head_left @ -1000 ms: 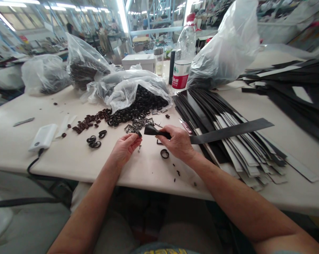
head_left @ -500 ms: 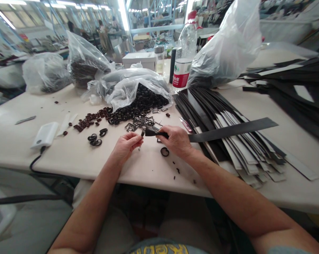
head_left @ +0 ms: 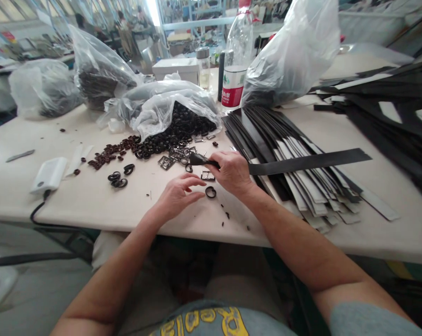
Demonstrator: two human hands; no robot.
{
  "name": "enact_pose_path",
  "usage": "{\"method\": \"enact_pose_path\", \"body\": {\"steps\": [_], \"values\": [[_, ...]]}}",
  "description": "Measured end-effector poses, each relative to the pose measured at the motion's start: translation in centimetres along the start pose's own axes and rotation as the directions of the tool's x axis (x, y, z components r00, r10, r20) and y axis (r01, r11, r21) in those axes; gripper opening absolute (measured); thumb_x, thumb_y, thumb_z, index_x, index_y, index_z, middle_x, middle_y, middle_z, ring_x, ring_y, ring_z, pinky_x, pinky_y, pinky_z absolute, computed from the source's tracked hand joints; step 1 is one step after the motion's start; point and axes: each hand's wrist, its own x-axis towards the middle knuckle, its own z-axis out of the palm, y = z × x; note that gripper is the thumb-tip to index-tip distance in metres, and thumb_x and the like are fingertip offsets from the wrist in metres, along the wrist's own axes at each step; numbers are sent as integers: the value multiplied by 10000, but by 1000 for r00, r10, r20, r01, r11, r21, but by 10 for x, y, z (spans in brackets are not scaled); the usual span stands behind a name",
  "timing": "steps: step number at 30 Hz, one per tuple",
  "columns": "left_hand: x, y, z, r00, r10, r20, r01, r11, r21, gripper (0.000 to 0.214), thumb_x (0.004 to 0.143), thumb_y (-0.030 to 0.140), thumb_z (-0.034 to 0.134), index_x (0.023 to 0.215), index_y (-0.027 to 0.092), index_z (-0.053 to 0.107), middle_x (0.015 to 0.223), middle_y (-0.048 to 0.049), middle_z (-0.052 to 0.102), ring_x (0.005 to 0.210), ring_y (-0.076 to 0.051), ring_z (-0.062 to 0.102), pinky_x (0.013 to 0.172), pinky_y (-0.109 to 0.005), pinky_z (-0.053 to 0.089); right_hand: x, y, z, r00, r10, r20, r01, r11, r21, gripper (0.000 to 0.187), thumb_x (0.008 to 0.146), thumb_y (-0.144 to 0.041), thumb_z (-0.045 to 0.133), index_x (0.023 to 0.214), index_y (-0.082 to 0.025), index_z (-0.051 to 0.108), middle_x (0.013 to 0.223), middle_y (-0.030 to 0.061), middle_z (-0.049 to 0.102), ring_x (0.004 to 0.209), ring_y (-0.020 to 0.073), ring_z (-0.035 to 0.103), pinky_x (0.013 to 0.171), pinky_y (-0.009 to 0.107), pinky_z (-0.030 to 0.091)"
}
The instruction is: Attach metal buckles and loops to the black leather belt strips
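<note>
My right hand [head_left: 234, 171] is closed around a long black strap [head_left: 312, 161]. The strap's folded end points left past the fingers, and its tail runs to the right over a pile of strips. My left hand [head_left: 179, 195] is open, thumb and fingers apart, with nothing between them. Just right of its fingertips lies a black belt loop [head_left: 210, 192]. A metal buckle [head_left: 207, 175] lies on the table between the two hands. Below the strap's folded end there is another small black loop [head_left: 189, 167]; whether it touches the strap I cannot tell.
Black loops [head_left: 178, 128] spill from a plastic bag, beside brown loops [head_left: 109, 154] and loose buckles [head_left: 166, 162]. Stacked black strips [head_left: 267, 140] lie to the right. A bottle [head_left: 234, 86] stands behind, and a white corded device [head_left: 49, 175] sits at the left.
My left hand has opened from a pinch by the strap's folded end and moved down and right toward the loop on the table. My right hand still grips the strap. The view has shifted slightly.
</note>
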Motion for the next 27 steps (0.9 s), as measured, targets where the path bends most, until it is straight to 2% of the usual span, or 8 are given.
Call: {"method": "enact_pose_path", "body": {"steps": [3, 6, 9, 11, 15, 20, 24, 27], "values": [[8, 11, 12, 964, 188, 190, -224, 955, 193, 251, 828, 246, 685, 1072, 277, 740, 1172, -73, 689, 1066, -247, 630, 942, -368, 488, -1, -1, -1, 1000, 13, -18, -12, 1000, 19, 140, 908, -320, 629, 858, -196, 671, 850, 49, 711, 782, 205, 613, 758, 317, 344], [14, 11, 17, 944, 220, 246, -283, 923, 261, 217, 845, 171, 643, 1021, 249, 743, 1066, -73, 717, 984, -229, 650, 920, -370, 497, 0, -1, -4, 999, 25, -34, -24, 999, 31, 155, 904, -332, 633, 852, -191, 669, 854, 49, 711, 779, 207, 614, 750, 319, 342], [11, 5, 10, 994, 101, 51, -108, 984, 140, 141, 810, 202, 693, 942, 212, 743, 923, -59, 712, 825, -186, 655, 793, -320, 524, 0, -1, -6, 997, 17, -76, -13, 999, 51, 155, 894, -335, 653, 840, -190, 666, 849, 42, 711, 774, 207, 618, 748, 316, 351], [6, 0, 3, 988, -92, -124, 69, 981, -183, 198, 778, 289, 741, 954, 200, 727, 838, -32, 697, 724, -151, 647, 694, -276, 527, -1, -2, -7, 993, -8, -117, 16, 998, 69, 144, 888, -324, 664, 831, -191, 663, 839, 38, 708, 776, 208, 622, 758, 314, 365], [-1, -5, -7, 876, -450, -175, 150, 599, -787, 438, 633, 392, 857, 988, 196, 691, 775, 11, 688, 643, -98, 657, 620, -202, 532, -5, -8, -6, 976, -100, -194, 122, 987, 103, 127, 875, -303, 685, 815, -195, 655, 796, 34, 696, 771, 208, 626, 783, 311, 401], [4, -9, 0, 814, -568, -126, 105, 357, -928, 524, 482, 363, 942, 877, 188, 646, 741, 28, 701, 587, -82, 661, 558, -154, 531, -10, -17, 1, 969, -183, -168, 209, 965, 156, 110, 886, -278, 667, 829, -188, 642, 780, 38, 691, 763, 204, 635, 809, 318, 429], [6, -13, 3, 826, -539, -164, 72, 390, -918, 498, 511, 376, 930, 890, 197, 662, 741, 38, 700, 546, -65, 637, 525, -143, 513, -11, -20, 6, 969, -218, -116, 236, 954, 183, 121, 898, -276, 656, 822, -185, 632, 766, 36, 681, 763, 201, 636, 812, 323, 433], [3, -16, -1, 861, -475, -185, 100, 513, -852, 445, 592, 365, 894, 968, 205, 718, 780, 14, 719, 553, -67, 629, 529, -155, 493, -11, -19, 5, 956, -279, -92, 293, 935, 202, 122, 904, -269, 654, 819, -184, 632, 745, 27, 669, 730, 187, 622, 844, 328, 434]]}}
